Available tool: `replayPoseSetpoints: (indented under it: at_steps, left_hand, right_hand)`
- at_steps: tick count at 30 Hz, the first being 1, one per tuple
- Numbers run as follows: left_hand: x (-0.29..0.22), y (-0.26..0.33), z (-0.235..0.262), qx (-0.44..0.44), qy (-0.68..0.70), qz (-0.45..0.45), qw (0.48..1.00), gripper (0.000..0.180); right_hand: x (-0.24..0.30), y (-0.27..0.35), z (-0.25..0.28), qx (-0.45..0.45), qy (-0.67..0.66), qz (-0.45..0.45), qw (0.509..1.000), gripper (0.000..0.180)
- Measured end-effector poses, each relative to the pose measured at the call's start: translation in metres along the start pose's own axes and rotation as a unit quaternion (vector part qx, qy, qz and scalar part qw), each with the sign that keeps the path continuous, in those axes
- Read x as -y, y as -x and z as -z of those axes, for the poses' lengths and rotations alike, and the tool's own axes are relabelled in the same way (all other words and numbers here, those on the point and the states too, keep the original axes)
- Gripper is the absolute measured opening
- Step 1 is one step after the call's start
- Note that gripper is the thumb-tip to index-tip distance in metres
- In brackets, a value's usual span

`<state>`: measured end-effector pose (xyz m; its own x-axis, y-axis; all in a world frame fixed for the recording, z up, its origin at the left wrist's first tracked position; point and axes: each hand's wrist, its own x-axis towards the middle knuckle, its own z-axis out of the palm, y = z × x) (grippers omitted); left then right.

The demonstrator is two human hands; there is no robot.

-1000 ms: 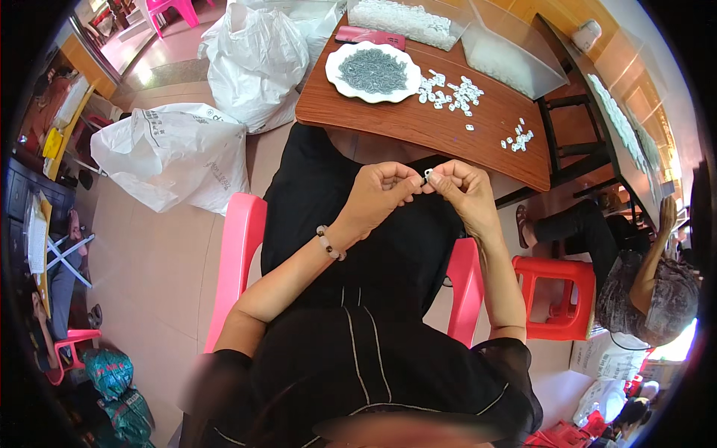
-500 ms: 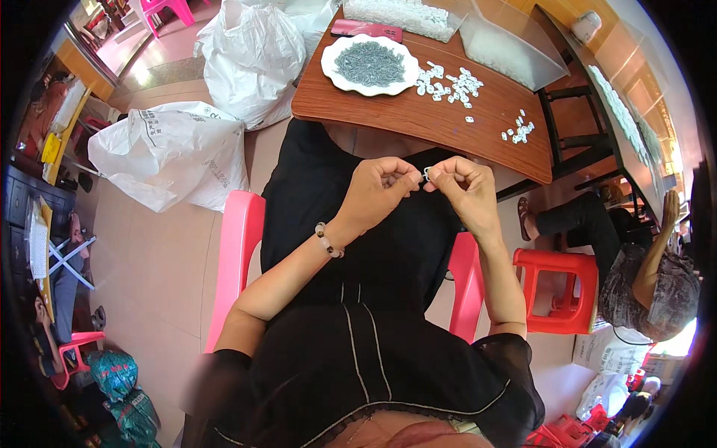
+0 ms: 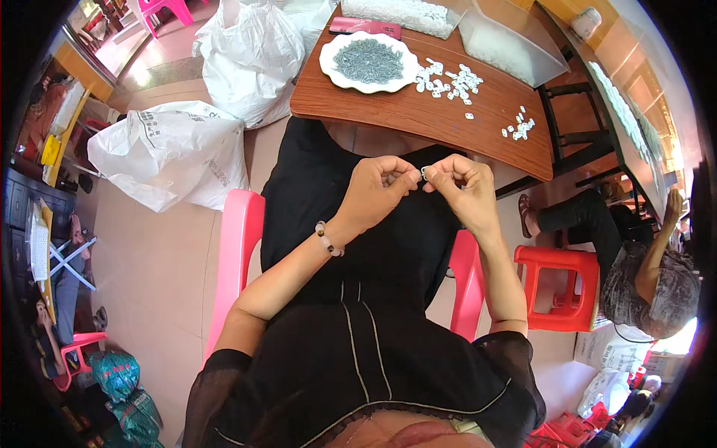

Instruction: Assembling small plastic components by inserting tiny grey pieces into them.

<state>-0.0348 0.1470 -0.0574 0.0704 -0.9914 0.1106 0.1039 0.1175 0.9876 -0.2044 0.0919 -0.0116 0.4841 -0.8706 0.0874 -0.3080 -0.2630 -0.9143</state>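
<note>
Over the lap, the left hand [image 3: 377, 187] and right hand [image 3: 461, 185] meet, fingers of both pinching one tiny white plastic piece [image 3: 423, 173], near the brown wooden counter [image 3: 418, 112].

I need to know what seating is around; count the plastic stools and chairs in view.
4: the pink plastic chair under the person, a red plastic stool right of it, a pink one at top left, a small pink one at lower left. Others may be hidden.
</note>
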Motion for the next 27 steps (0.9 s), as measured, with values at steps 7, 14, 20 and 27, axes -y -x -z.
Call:
replayPoseSetpoints:
  at_steps: [7,14,20,27]
  left_hand:
    - [0.004,0.001,-0.002,-0.012,-0.009,-0.001,1.0,0.017]
    - [0.003,0.004,-0.005,-0.029,0.006,-0.002,1.0,0.016]
    - [0.004,0.005,-0.005,-0.031,-0.006,0.007,0.999,0.015]
    - [0.008,0.004,-0.006,-0.03,0.007,0.017,0.999,0.016]
  right_hand:
    - [0.005,0.002,-0.003,-0.014,0.042,0.014,0.999,0.012]
    - [0.006,0.004,-0.007,-0.03,0.041,0.022,0.998,0.014]
    - [0.006,0.005,-0.01,-0.033,0.052,0.038,0.997,0.015]
    - [0.0,0.004,-0.01,-0.022,0.022,0.004,1.0,0.015]
